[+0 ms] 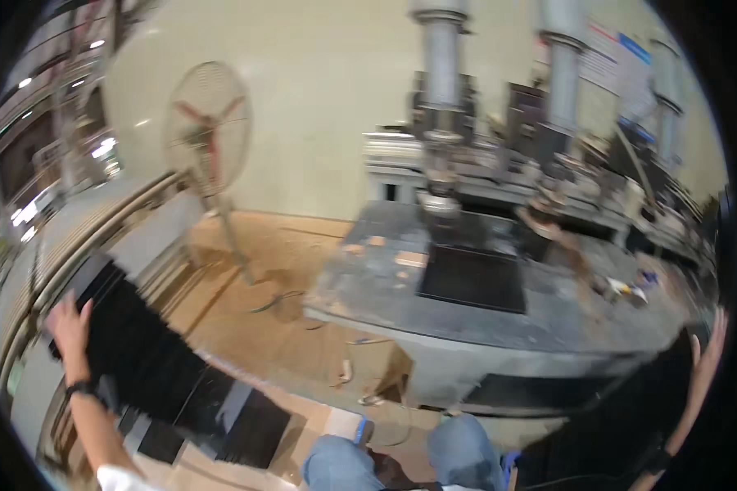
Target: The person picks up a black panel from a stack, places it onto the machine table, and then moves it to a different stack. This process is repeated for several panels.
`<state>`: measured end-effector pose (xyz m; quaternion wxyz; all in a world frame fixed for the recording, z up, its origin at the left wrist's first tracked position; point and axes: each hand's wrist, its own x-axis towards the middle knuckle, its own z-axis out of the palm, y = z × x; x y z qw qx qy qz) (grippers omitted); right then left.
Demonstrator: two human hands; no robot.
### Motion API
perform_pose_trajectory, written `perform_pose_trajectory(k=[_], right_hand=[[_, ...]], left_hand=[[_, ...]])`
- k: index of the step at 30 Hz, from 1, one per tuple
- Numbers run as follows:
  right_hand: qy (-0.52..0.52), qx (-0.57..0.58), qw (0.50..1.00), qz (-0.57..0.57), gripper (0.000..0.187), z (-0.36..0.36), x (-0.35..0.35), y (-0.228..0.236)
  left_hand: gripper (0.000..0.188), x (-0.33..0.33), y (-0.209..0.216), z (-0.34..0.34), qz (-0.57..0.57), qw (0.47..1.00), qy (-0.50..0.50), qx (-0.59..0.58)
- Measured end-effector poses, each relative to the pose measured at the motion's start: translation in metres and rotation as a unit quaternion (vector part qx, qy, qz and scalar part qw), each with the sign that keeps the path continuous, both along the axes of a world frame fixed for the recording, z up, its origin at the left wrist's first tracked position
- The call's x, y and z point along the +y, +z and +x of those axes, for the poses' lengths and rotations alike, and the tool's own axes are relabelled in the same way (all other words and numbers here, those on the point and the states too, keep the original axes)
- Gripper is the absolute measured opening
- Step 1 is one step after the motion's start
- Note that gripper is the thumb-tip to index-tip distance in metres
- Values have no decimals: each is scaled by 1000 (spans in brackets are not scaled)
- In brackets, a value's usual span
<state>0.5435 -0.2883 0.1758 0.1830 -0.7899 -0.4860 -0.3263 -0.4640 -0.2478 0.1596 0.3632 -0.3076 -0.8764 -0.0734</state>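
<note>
The pale wall (303, 114) is the biggest thing, cut off by the dark round rim. The gray table (368, 303) has a front edge that bends; its right end is hard to make out. Blurry machines (442, 164) hide its back. Brown floor (295, 254) makes a gap between the table and the left pile (143, 352), with a cord (278, 299) in it. The left pile is black and slants; I can't count its sheets. The right pile (606, 417), black too, is cut off at the bottom. A blurry fan (209, 127) stands by the wall. A black sheet (473, 278) lies flat on the table, near its front edge. The left hand (71, 327) touches the left pile's far end, fingers apart. The right hand (707, 356) is beside the right pile, fingers straight and together, thumb apart; blur hides whether it touches.
</note>
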Motion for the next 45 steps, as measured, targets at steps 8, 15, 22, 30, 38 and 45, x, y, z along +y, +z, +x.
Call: perform_pose_trajectory(k=[8,15,22,30,38,45], right_hand=[[-225,-33,973,-51,37,9,-141,-19],[57,-93,994,-4,39,-61,-70,-9],[382,-14,924,27,46,-108,81,-42],[410,-22,912,-17,34,-151,243,-167],[400,83,900,-153,48,-173,323,-204],[401,58,893,-198,53,-178,327,-197]], left_hand=[[53,163,-118,255,139,804,-568,112],[64,274,-174,579,-93,674,-726,-95],[75,301,-204,619,-153,710,-663,-183],[46,160,-203,522,-86,638,-765,-3],[26,-17,-96,311,-108,727,-649,197],[31,-83,11,159,-35,921,-263,286]])
